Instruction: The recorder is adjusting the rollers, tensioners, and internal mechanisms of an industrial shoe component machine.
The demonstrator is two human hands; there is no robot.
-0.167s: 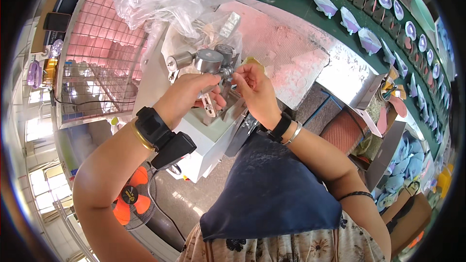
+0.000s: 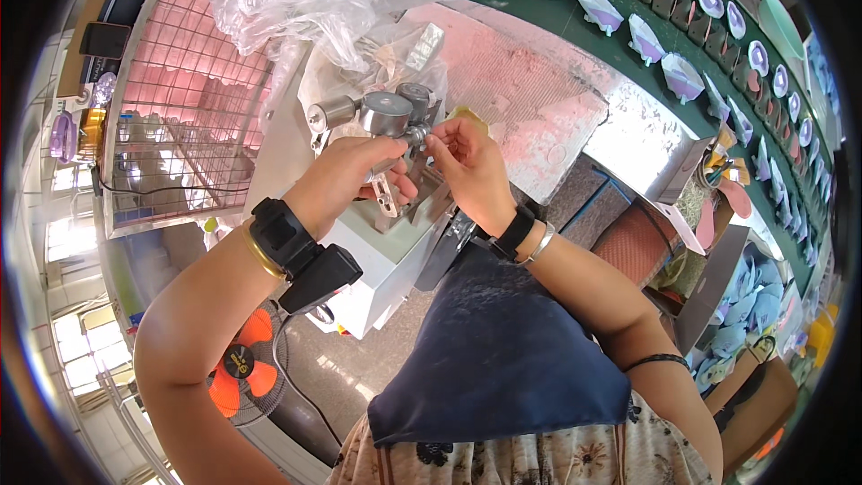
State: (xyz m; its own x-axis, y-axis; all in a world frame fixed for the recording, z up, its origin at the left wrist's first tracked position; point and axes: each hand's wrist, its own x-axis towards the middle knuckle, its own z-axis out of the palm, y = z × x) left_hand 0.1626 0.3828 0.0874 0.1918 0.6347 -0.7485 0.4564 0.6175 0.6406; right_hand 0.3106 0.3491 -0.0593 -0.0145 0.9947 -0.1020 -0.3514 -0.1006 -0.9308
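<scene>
A small metal machine (image 2: 386, 114) with round steel cylinders stands on a white cabinet (image 2: 352, 250) in front of me. My left hand (image 2: 352, 171) curls around a grey cylindrical metal part on its near side, thumb on top and fingers underneath. A slotted metal bracket (image 2: 385, 195) sticks out just below those fingers. On the machine's right, my right hand (image 2: 473, 166) has thumb and forefinger pinched together close to a ribbed round metal fitting (image 2: 417, 136). Whatever lies between those fingertips is too small or hidden to make out.
A pink-dusted work surface (image 2: 512, 81) lies right of the machine. Clear plastic bags (image 2: 314, 0) are heaped behind it. A green conveyor (image 2: 602, 45) carries rows of lilac pieces. At left stand a wire-mesh crate (image 2: 193, 90) and an orange-bladed fan (image 2: 242, 361).
My right hand has shifted very slightly, its pinched fingertips staying beside the fitting. The left hand keeps its grip in the same place.
</scene>
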